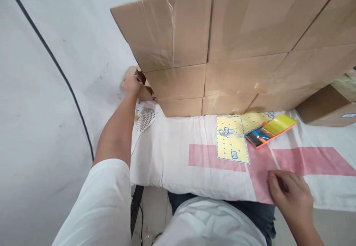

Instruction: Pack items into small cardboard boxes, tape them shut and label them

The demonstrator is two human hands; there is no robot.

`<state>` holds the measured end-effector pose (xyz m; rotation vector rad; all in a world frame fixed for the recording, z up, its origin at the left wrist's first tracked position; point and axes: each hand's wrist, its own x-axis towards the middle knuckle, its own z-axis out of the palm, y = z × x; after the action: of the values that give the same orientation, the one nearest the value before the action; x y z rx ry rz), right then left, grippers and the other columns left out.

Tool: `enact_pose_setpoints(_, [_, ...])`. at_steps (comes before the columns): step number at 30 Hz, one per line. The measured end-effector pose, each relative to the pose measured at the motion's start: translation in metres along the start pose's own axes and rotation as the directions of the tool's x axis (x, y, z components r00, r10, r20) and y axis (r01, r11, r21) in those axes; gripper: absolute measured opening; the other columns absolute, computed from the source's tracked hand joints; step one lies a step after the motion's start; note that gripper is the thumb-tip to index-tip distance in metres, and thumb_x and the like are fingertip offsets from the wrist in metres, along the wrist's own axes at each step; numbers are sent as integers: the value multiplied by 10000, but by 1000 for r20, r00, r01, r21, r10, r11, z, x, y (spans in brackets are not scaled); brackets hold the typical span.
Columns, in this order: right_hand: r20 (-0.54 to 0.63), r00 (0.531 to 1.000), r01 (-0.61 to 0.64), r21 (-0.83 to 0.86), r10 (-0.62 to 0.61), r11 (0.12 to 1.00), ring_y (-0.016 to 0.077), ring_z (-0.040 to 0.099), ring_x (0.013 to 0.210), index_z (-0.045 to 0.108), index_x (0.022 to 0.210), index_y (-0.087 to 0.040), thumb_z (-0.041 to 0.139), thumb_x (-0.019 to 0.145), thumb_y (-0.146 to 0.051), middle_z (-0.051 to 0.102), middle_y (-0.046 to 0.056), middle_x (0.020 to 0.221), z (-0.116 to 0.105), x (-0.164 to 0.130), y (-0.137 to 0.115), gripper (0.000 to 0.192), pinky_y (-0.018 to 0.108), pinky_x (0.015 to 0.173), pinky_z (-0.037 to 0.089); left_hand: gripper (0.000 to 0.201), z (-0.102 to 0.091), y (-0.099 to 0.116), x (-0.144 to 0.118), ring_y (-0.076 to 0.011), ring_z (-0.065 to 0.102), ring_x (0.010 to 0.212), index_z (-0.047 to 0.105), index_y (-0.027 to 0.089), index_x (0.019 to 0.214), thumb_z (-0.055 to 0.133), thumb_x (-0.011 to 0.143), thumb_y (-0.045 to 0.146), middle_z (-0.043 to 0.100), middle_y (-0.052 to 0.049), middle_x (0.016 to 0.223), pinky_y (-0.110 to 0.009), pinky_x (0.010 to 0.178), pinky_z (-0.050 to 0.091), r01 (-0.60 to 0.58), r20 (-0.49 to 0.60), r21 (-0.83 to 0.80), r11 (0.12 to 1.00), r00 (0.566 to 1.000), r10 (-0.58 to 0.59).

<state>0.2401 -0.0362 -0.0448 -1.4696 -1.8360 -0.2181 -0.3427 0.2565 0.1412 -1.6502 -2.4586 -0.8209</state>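
My left hand (pixel 134 85) reaches to the far left, at a small cardboard box (pixel 144 94) beside the wall. Its fingers look curled, but the tips are hidden, so what they hold does not show. Some small colourful items (pixel 154 96) peek out by that box. My right hand (pixel 292 197) rests loosely closed at the table's front edge, with nothing visible in it. Ahead of it lie a yellow patterned card (pixel 233 139) and a flat packet with an orange edge and yellow panel (pixel 271 130), its blue and dark contents showing through.
A tall cardboard panel (pixel 178 84) stands across the back of the table. At the right is an open cardboard box (pixel 330 107). A white and pink cloth (pixel 172 142) covers the table. White perforated material (pixel 146 120) lies at left, and a black cable (pixel 52 55) runs along the wall.
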Motion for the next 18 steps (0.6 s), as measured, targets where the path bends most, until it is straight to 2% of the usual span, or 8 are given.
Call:
enact_pose_setpoints(2, [-13, 1000, -10, -4, 10, 1000, 248, 635, 672, 674, 837, -212, 641, 913, -259, 706, 54, 773, -2, -3, -2, 96, 414, 660, 510, 172, -17, 1, -14, -259, 549, 1127, 569, 120, 974, 460, 853, 66, 645, -131, 1106, -430, 983, 420, 59, -231, -64, 996, 970, -72])
enact_pose_setpoints(5, [-166, 986, -58, -138, 35, 989, 283, 614, 649, 650, 796, -235, 646, 907, -227, 662, 41, 670, -2, 0, -12, 111, 447, 641, 445, 194, -50, -10, -68, -197, 528, 1080, 475, 177, 848, 392, 789, 12, 598, -100, 1051, -403, 1016, 397, 50, -549, -151, 987, 826, -125])
enact_pose_setpoints(6, [-209, 977, -71, -160, 37, 985, 292, 611, 657, 645, 794, -242, 650, 904, -215, 653, 40, 657, -2, 5, -19, 113, 457, 658, 432, 201, -61, -14, -95, -189, 539, 1029, 427, 209, 787, 386, 756, 15, 580, -82, 978, -394, 985, 417, 21, -635, -170, 985, 763, -126])
enact_pose_setpoints(8, [-225, 974, -56, -66, 40, 996, 290, 619, 705, 653, 843, -241, 656, 903, -203, 662, 48, 707, 0, 22, -38, 71, 467, 717, 447, 170, -80, -21, -159, -203, 573, 857, 365, 246, 666, 438, 711, 99, 524, -39, 777, -404, 858, 464, -224, -878, -220, 949, 470, -93])
enact_pose_setpoints(11, [-52, 997, 66, 290, -53, 955, 306, 674, 958, 672, 1128, -231, 698, 887, -238, 709, 101, 1013, 8, 58, -76, 243, 481, 876, 519, 213, -97, -20, -250, -216, 574, 712, 399, 238, 548, 513, 719, 182, 513, -16, 671, -430, 756, 454, -346, -930, -277, 897, 329, -161])
enact_pose_setpoints(13, [155, 967, 108, 476, -204, 873, 374, 587, 1293, 477, 1498, -235, 755, 856, -342, 604, 170, 1402, 21, 81, -102, 708, 545, 1032, 505, 285, -98, -18, -294, -198, 507, 629, 383, 223, 524, 585, 724, 200, 500, 1, 617, -420, 726, 431, -392, -879, -400, 828, 420, -226])
enact_pose_setpoints(15, [348, 857, 97, 617, -381, 781, 426, 369, 1515, 58, 1682, -234, 818, 784, -466, 290, 203, 1682, 37, 96, -124, 1199, 601, 1130, 453, 266, -88, -16, -322, -192, 485, 627, 437, 227, 551, 649, 710, 228, 530, 6, 637, -393, 698, 413, -413, -725, -600, 685, 642, -248])
enact_pose_setpoints(18, [445, 754, -28, 757, -483, 653, 426, 274, 1568, -192, 1654, -249, 813, 740, -578, 115, 174, 1743, 63, 101, -137, 1397, 605, 1173, 432, 249, -56, -17, -341, -179, 509, 646, 498, 226, 615, 697, 733, 315, 555, -1, 693, -341, 645, 405, -322, -448, -819, 474, 876, -179])
